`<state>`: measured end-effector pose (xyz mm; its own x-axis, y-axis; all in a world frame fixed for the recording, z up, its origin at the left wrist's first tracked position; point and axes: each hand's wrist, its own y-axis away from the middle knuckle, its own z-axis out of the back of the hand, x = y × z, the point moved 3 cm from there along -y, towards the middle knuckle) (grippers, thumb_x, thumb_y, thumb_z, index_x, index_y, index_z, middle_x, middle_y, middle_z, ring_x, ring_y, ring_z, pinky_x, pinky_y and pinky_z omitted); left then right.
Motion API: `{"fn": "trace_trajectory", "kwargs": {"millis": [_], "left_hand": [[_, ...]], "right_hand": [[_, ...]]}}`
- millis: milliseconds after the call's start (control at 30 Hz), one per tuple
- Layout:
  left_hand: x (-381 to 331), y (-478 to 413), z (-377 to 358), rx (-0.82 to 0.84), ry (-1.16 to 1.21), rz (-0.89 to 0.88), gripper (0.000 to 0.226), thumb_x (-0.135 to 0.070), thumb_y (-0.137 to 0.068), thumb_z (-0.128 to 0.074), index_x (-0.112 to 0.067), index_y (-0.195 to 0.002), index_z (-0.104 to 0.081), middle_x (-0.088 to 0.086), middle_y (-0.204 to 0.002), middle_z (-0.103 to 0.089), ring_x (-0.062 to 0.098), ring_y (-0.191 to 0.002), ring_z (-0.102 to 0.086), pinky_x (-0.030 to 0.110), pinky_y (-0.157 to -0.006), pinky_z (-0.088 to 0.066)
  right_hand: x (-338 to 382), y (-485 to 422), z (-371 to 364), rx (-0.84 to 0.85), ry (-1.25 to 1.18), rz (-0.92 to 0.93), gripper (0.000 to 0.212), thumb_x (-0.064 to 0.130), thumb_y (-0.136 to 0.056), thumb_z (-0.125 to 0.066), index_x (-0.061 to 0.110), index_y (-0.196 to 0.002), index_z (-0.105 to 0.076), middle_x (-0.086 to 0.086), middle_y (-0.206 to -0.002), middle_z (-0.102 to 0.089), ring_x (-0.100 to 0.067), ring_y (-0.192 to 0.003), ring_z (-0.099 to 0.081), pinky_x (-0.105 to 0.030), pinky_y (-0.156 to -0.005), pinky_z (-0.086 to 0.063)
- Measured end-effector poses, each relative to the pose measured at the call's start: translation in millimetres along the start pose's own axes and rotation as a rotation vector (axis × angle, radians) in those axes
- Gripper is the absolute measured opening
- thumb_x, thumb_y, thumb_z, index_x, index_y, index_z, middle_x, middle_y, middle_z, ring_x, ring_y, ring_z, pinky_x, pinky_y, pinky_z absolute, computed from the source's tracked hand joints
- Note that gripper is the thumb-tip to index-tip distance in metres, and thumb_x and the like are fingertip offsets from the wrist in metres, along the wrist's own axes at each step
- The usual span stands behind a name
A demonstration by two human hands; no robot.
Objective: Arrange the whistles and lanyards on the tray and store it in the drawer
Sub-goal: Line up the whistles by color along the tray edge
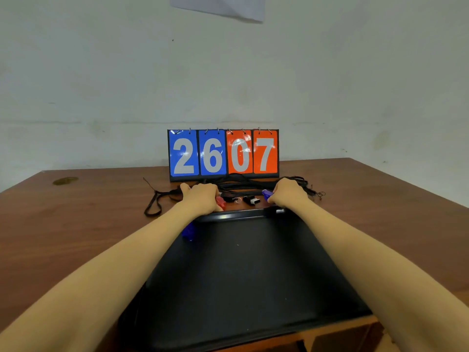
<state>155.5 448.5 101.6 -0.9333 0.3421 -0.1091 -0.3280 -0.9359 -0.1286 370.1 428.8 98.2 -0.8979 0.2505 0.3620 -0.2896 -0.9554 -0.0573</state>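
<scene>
A black tray (236,270) lies in front of me on the wooden table, with a blue whistle (189,231) at its far left corner. My left hand (201,196) is closed over a red whistle (221,203) just beyond the tray's far rim. My right hand (288,193) grips a blue whistle (266,194) beyond the tray's far right. Between the hands lie two black whistles (251,200). A tangle of black lanyards (236,185) spreads behind the hands, and one loop (153,204) trails off to the left.
A flip scoreboard (223,154) reading 26 and 07 stands at the back of the table (76,219) against the wall. A stain (64,180) marks the far left of the tabletop. The table's front edge (337,334) shows below the tray.
</scene>
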Motion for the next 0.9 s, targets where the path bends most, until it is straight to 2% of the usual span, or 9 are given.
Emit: {"fn": "trace_trajectory", "kwargs": {"millis": [167,300,400,567,700,800,900], "left_hand": [[-5,0,1,0.116,0.017,-0.013,0.056,-0.056,-0.084,-0.054,-0.025,-0.130,-0.048,0.001,-0.125,-0.056,0.023,-0.118,-0.047,0.043,-0.103,-0.027],[-10,0,1,0.092,0.044,-0.008,0.052,-0.053,-0.085,-0.055,-0.023,-0.128,-0.048,0.002,-0.124,-0.056,0.023,-0.118,-0.047,0.043,-0.104,-0.026],[-13,0,4,0.087,0.065,-0.004,0.044,-0.044,-0.084,-0.059,-0.023,-0.122,-0.053,0.001,-0.115,-0.058,0.020,-0.111,-0.049,0.041,-0.100,-0.027],[-19,2,9,-0.014,0.055,0.020,0.024,-0.028,-0.085,-0.057,-0.020,-0.107,-0.064,-0.001,-0.096,-0.060,0.015,-0.092,-0.047,0.039,-0.096,-0.027],[-24,10,7,-0.076,0.025,0.029,0.023,-0.029,-0.087,-0.057,-0.020,-0.107,-0.062,0.000,-0.100,-0.063,0.018,-0.100,-0.053,0.038,-0.097,-0.026],[-28,18,14,-0.177,0.132,0.013,0.028,-0.033,-0.086,-0.058,-0.024,-0.112,-0.058,-0.003,-0.106,-0.064,0.017,-0.104,-0.053,0.037,-0.096,-0.026],[-29,35,31,-0.268,0.281,-0.026,0.033,-0.036,-0.087,-0.058,-0.026,-0.118,-0.053,-0.006,-0.113,-0.064,0.016,-0.110,-0.053,0.038,-0.098,-0.023]], "right_hand": [[-5,6,6,0.033,-0.030,0.023,0.032,0.034,-0.079,-0.070,0.007,-0.093,-0.062,-0.005,-0.079,-0.059,-0.020,-0.078,-0.059,-0.030,-0.072,-0.049],[-8,8,3,0.034,-0.028,0.026,0.034,0.037,-0.080,-0.069,0.006,-0.095,-0.065,-0.006,-0.083,-0.061,-0.020,-0.080,-0.061,-0.032,-0.076,-0.051],[-9,9,1,0.013,-0.029,0.018,0.036,0.038,-0.081,-0.068,0.006,-0.097,-0.066,-0.006,-0.083,-0.061,-0.020,-0.079,-0.060,-0.032,-0.076,-0.050],[-4,24,11,-0.165,-0.062,0.023,0.039,0.041,-0.083,-0.065,0.010,-0.107,-0.061,-0.008,-0.100,-0.065,-0.024,-0.095,-0.063,-0.043,-0.091,-0.050],[1,45,21,-0.249,-0.097,0.063,0.041,0.044,-0.084,-0.063,0.014,-0.112,-0.058,-0.007,-0.108,-0.066,-0.022,-0.098,-0.063,-0.043,-0.092,-0.049],[6,66,31,-0.288,-0.167,0.128,0.041,0.042,-0.084,-0.064,0.015,-0.114,-0.057,-0.004,-0.107,-0.066,-0.019,-0.099,-0.062,-0.036,-0.089,-0.049],[13,88,37,-0.316,-0.284,0.199,0.039,0.038,-0.082,-0.067,0.015,-0.113,-0.059,0.000,-0.098,-0.065,-0.013,-0.091,-0.060,-0.029,-0.081,-0.048]]}}
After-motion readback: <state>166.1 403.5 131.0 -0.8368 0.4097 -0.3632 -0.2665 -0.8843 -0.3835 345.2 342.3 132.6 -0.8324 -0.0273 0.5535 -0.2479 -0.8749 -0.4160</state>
